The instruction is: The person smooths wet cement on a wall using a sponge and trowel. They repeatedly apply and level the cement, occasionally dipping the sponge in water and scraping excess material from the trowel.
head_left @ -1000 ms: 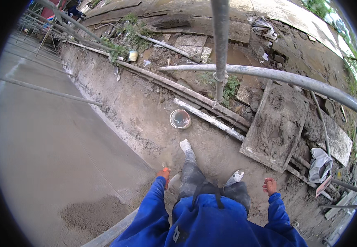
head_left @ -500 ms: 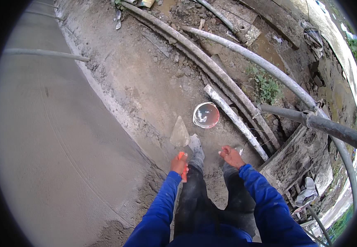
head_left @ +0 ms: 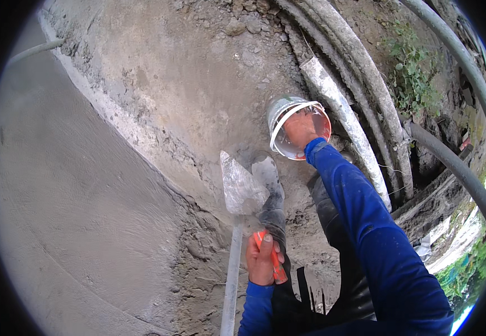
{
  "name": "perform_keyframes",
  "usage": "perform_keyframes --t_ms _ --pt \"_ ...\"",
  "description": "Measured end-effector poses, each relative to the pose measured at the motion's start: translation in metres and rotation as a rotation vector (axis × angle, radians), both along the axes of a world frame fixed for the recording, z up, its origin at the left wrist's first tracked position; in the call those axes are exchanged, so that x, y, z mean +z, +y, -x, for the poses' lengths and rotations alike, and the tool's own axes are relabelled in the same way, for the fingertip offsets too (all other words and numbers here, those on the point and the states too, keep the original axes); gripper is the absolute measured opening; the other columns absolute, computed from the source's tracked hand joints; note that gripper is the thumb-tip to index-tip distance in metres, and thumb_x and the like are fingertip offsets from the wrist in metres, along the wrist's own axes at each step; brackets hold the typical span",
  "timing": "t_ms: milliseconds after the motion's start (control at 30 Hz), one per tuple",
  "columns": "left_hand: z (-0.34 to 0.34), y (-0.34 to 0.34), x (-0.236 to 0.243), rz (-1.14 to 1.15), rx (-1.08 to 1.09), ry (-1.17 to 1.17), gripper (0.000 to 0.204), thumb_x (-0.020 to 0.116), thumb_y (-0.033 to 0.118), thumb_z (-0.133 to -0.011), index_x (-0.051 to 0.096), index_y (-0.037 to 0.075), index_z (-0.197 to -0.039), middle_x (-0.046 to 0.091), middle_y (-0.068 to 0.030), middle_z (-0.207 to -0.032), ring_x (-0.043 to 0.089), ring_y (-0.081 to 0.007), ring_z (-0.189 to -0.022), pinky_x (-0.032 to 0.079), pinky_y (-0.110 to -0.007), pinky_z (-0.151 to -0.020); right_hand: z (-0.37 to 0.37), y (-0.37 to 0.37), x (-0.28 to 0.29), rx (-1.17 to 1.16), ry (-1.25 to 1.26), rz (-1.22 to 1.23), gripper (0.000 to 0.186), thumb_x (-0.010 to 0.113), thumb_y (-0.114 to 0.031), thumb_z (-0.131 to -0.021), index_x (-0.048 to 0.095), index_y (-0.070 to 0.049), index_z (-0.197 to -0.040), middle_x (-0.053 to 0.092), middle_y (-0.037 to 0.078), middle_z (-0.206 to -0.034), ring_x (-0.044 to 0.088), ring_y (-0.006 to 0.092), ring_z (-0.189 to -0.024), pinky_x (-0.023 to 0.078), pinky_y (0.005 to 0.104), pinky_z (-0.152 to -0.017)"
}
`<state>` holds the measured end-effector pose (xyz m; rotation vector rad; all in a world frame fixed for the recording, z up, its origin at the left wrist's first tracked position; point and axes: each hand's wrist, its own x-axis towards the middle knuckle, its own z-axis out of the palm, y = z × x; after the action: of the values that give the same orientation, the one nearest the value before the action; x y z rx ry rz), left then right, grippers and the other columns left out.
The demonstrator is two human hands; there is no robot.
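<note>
My left hand (head_left: 262, 260) is closed round the orange handle of a pointed trowel. The trowel's grey, cement-smeared blade (head_left: 242, 185) points away from me, beside my boot (head_left: 270, 185). My right hand (head_left: 302, 127) reaches down into a small whitish bucket (head_left: 278, 115) with a white bail handle. Its fingers are hidden inside, so I cannot tell whether they hold anything. The bucket stands tilted-looking on the dirt, just beyond my boots.
Smooth wet-looking concrete (head_left: 86, 185) spreads along the left, with a rough crumbly edge. A pale straight bar (head_left: 232, 280) runs beside my left hand. On the right lie a whitish post (head_left: 344, 120), long curved poles (head_left: 375, 78) and a green plant (head_left: 414, 70).
My right hand has moved forward from beside my knee into the bucket. My left hand still grips the trowel. The view has shifted closer to the ground, and the pale bar has appeared.
</note>
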<state>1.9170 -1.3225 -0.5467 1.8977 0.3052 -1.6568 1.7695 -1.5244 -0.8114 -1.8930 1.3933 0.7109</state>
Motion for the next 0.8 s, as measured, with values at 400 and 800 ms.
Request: perform_keyframes --t_ms 400,800 --pt "0.022 -0.018 0.006 -0.032 -0.154 0.164 0.031 0.06 0.039 -0.101 0.055 0.012 -0.114 0.058 -0.0041 -0.075 0.056 -0.0126 -0.051 0.047 -0.026 -0.046 0.053 0.021 0.12 -0.722 -0.372 0.052 0.032 0.071 -0.022 -0.083 0.063 -0.006 -0.11 0.066 0.013 -0.096 0.065 0.0265 -0.091 0.051 0.0363 -0.079" --pt "0.086 -0.102 -0.048 0.107 -0.349 0.446 0.024 0.064 0.032 -0.096 0.063 0.009 -0.091 0.063 -0.005 -0.078 0.06 -0.0182 -0.055 0.052 -0.034 -0.05 0.115 0.068 0.325 -1.386 -1.187 -0.534 0.036 0.068 -0.006 -0.087 0.054 -0.003 -0.12 0.061 0.002 -0.104 0.056 0.007 -0.097 0.046 0.0241 -0.085"
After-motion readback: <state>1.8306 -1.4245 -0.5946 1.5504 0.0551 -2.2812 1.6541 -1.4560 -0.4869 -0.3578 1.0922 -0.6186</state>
